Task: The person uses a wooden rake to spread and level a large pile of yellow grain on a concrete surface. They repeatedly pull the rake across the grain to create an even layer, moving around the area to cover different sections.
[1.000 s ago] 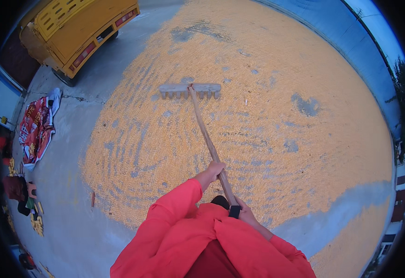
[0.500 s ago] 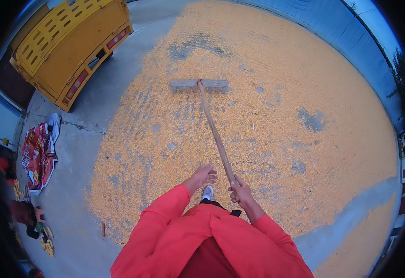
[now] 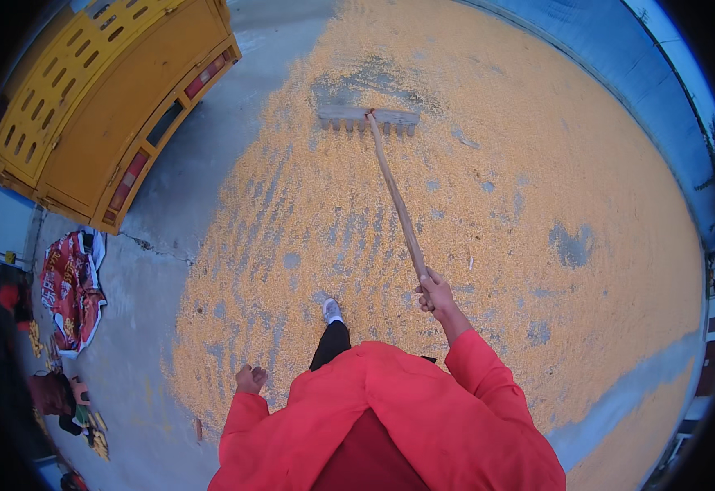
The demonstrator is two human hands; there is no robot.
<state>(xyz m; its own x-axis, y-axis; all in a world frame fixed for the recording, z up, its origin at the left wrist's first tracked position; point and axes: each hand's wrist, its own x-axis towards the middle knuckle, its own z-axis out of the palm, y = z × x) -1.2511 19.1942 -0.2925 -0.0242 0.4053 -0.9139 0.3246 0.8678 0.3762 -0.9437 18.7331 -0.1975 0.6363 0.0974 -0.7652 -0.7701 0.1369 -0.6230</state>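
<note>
My right hand (image 3: 433, 292) is wrapped around the end of the long wooden handle of a rake (image 3: 398, 202). The rake's wide wooden head, with blunt square teeth pointing toward me, rests out ahead on a thin layer of yellow corn kernels (image 3: 357, 245). Low at my left side hangs my left hand (image 3: 251, 379), away from the handle, its fingers curled in with nothing visible in them. One shoe (image 3: 332, 310) of mine is on the corn, ahead of my body.
A yellow truck (image 3: 103, 131) stands at the upper left on bare concrete (image 3: 148, 278). Below it lies a crumpled red printed sack (image 3: 71, 286). A person (image 3: 50, 393) is at the lower left beside corn cobs (image 3: 98, 442). A blue wall (image 3: 570, 41) bounds the far right.
My left hand has dropped back and left, from open near the handle to curled at my side. The rake and my right hand have moved farther forward, and one foot has stepped ahead.
</note>
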